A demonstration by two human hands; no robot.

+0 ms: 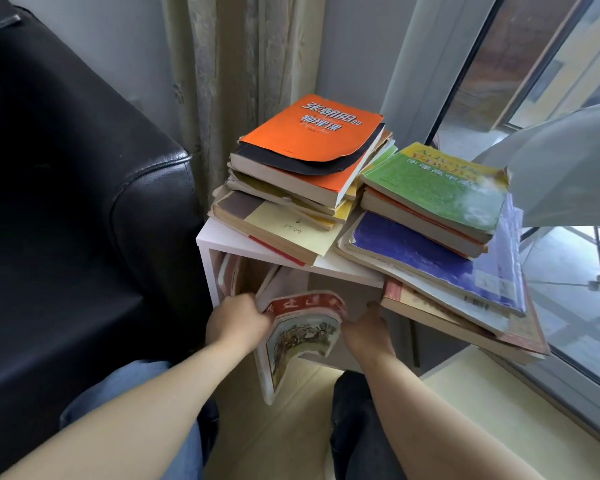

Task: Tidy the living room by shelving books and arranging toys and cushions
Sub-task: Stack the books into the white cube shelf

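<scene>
Book point(302, 336), curled, sits at the open front of the shelf point(340, 268); left hand point(238, 322) grips its top-left edge, right hand point(366, 329) clasps its right edge. Other books point(231, 275) lean inside at the left wall. Left stack point(302, 161) and right stack point(437, 216) lie on top, the right one overhanging the right edge.

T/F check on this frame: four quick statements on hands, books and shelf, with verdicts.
1. The left hand and right hand hold one worn book at the white shelf's open compartment. True.
2. A green book tops the left stack. False: the orange book tops the left stack; the green book tops the right stack.
3. The right stack overhangs the shelf top. True.
4. The compartment holds nothing. False: standing books lean at its left side.
</scene>
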